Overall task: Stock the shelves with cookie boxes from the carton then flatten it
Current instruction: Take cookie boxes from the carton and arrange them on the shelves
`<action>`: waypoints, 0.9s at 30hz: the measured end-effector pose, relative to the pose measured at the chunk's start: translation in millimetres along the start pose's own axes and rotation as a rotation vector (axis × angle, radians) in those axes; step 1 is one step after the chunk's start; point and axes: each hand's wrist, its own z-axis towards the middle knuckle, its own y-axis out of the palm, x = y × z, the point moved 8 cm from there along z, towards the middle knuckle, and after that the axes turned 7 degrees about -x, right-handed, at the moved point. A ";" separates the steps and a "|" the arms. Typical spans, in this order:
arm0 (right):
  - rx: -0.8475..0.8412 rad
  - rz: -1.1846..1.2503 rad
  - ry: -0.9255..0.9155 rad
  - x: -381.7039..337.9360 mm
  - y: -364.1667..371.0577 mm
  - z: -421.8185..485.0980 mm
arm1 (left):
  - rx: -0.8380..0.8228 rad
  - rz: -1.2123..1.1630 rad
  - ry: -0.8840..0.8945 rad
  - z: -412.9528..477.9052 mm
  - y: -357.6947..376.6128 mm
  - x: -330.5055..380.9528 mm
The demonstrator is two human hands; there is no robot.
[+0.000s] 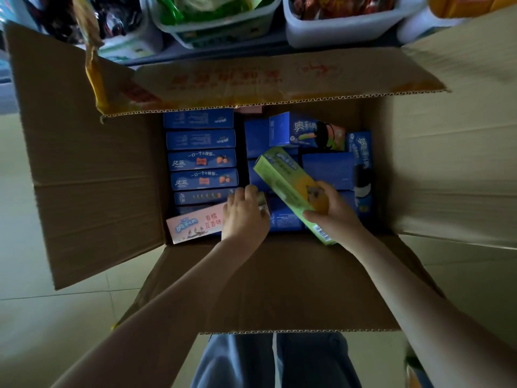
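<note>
Lifting a green box [282, 177] from the carton [92, 191], a person gripped its near end in the right hand [333, 217], thumb on top and fingers wrapped beneath. The box lay tilted across the carton's right half, its barcode end over the near edge. The left hand [246, 217] reached in beside it, fingers curled down over the right end of a pink box [193, 225] lying against the near wall. It appeared to be gripping that box, though the fingertips were hidden. Blue boxes [201, 161] stood packed in a row along the left wall. More lay jumbled toward the far right corner, with one [305, 131] tipped on top of the others. All four flaps were folded open, and the carton sat on a tiled floor [42, 317] just below a shelf of white bins [335, 32] holding packaged snacks. The carton looked nearly full, so stocking seemed at an early stage and flattening far off. To do the step well, each hand would need a firm hold that does not crush the thin card. Each box should come straight up, clear of its neighbours and the flaps, before the turn to the shelf. Taking the loose boxes first would keep the packed row upright.
</note>
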 end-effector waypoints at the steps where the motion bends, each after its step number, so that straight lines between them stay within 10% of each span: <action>1: 0.043 -0.126 -0.012 0.1 -2.1 1.0 | 0.006 0.075 -0.016 -0.9 1.2 -7.2; 10: 0.109 -0.574 0.006 -10.2 0.2 9.2 | 0.044 0.368 0.225 -4.4 -3.4 -1.1; 17: 0.392 -0.406 -0.234 -68.5 -19.7 19.4 | 0.131 0.141 0.233 7.8 -15.0 22.8; 27: 0.361 -0.739 -0.347 -119.5 -33.3 65.3 | 0.153 -0.038 0.336 6.1 -26.5 38.7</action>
